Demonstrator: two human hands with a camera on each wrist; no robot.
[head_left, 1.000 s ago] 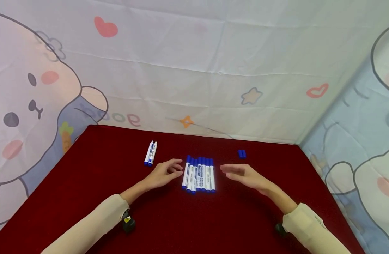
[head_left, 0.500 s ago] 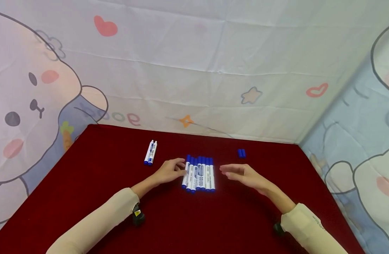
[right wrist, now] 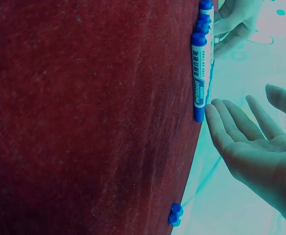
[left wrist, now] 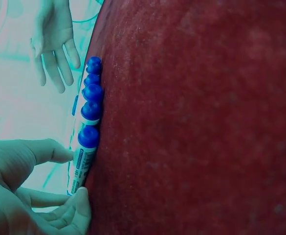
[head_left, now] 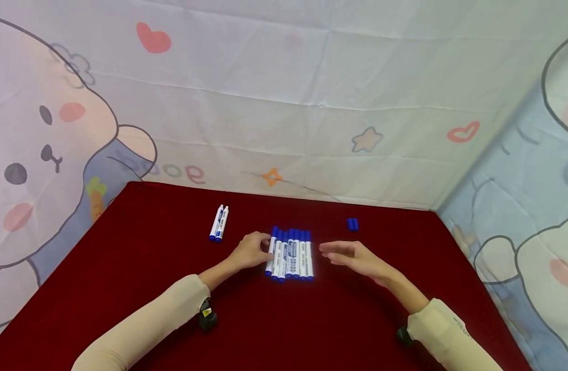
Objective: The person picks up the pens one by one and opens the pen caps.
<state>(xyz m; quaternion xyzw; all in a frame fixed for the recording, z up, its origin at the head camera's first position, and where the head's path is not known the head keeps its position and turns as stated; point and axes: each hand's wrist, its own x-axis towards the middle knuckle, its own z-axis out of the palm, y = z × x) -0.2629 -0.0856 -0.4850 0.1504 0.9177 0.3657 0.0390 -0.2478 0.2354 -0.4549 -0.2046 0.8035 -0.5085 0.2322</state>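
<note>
- White-and-blue whiteboard markers (head_left: 290, 257): long axes near-to-far, caps (head_left: 291, 235) pointing far.
- Left hand (head_left: 248, 251): touches leftmost marker (head_left: 269, 266); cannot tell whether pinching.
- Right hand (head_left: 359, 257): fingers extended, apart, right of the row.

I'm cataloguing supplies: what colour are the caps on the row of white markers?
Blue cylindrical caps, clearest in the head view.

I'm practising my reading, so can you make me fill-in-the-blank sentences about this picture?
1. The person's ____ hand touches the row of markers.
2. The table looks dark ____.
3. Apart from the row lie ____ uncapped markers.
4. The loose caps are ____.

Missing words: left, red, two, blue.
</note>
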